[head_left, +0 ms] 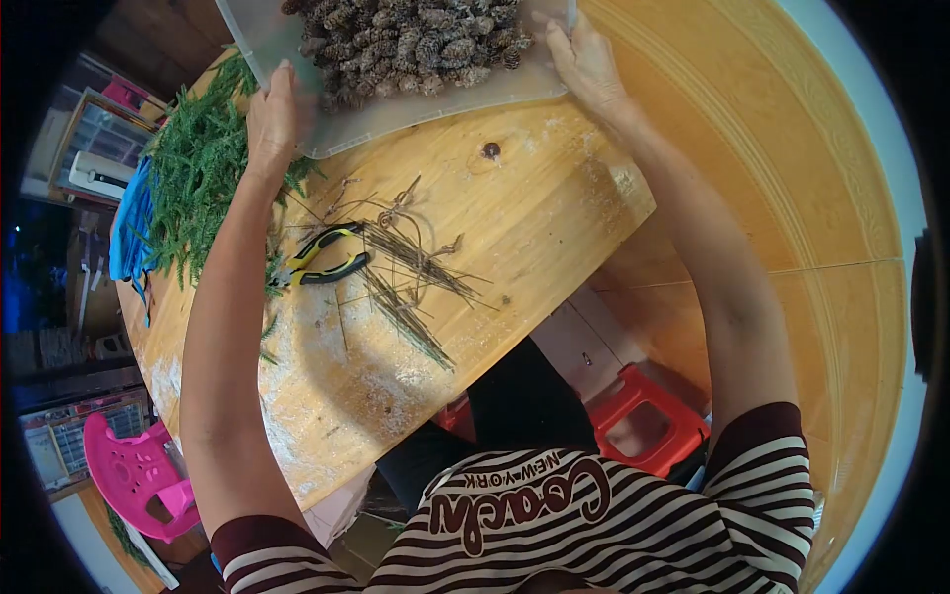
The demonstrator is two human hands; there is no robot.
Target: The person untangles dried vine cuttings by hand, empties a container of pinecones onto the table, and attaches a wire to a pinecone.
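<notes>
A clear plastic bin (396, 124) filled with brown pine cones (416, 45) is at the top of the view. My left hand (272, 114) grips its near left corner, and my right hand (582, 64) grips its right side. Beside my left forearm lies a heap of green sprigs (193, 163). Yellow-and-black pliers (332, 255) rest on the wooden table (534, 218), next to thin wire-like stems (421, 262). White flecks are scattered over the tabletop.
A blue cloth (131, 233) hangs at the table's left edge. On the lower left is a pink chair (134, 465). A red stool (648, 421) stands below the table's near edge. Wooden panelling (792, 188) runs along the right.
</notes>
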